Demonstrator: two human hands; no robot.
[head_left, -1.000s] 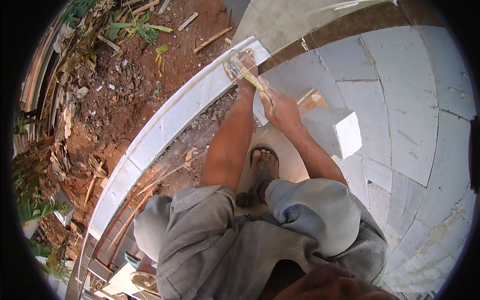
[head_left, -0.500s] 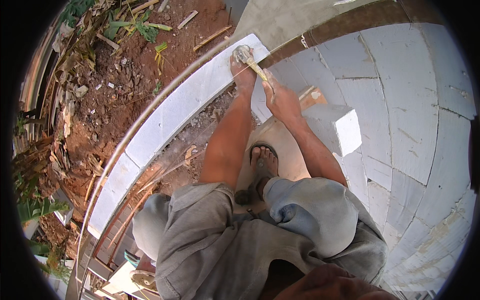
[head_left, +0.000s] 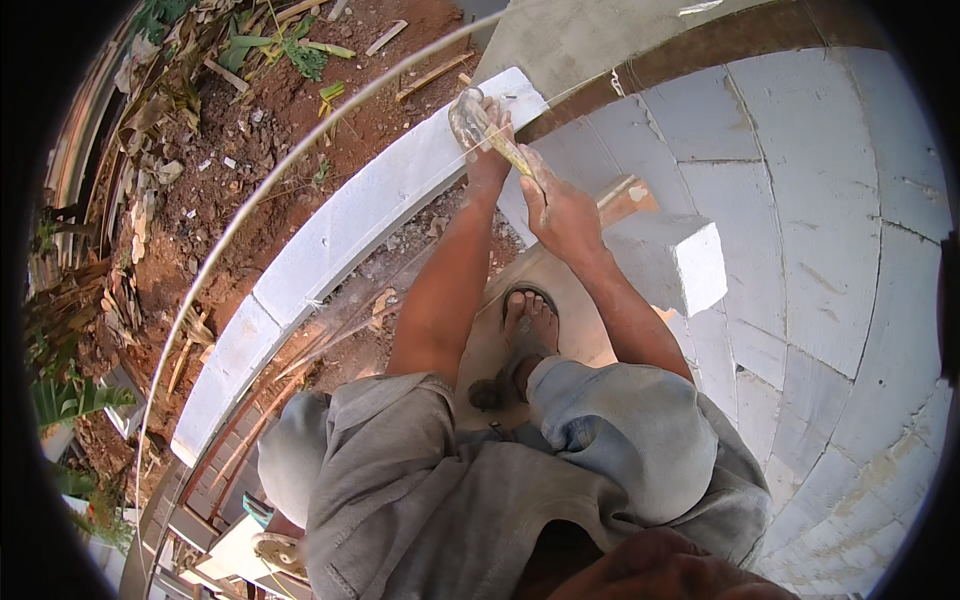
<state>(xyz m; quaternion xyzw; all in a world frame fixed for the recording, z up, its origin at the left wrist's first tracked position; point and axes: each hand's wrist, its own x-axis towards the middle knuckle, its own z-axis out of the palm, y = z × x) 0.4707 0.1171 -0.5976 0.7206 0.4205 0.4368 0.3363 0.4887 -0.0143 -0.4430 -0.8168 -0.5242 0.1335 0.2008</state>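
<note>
My right hand [head_left: 555, 210] is closed on the yellowish handle of a mud-smeared hammer-like tool [head_left: 470, 120], held over the far end of a long white block ledge [head_left: 365, 205]. My left hand [head_left: 485, 160] is at that same end, touching the block just under the tool's head, which hides much of its fingers. A thin taut string [head_left: 575, 90] crosses close to both hands, and a pale cord [head_left: 280, 170] arcs along the ledge's left side.
At right is a wall of pale blocks [head_left: 810, 270], with a loose block [head_left: 680, 260] and a wooden piece [head_left: 630, 200]. Red dirt [head_left: 240, 160] with debris and leaves lies left. My sandalled foot [head_left: 530, 330] stands on a tan board [head_left: 580, 325]. A cutting tool [head_left: 280, 550] lies lower left.
The tool's head moved up, then slightly back down-left, with my right hand still on its handle. The pale cord swung leftward, away from the ledge and out over the dirt.
</note>
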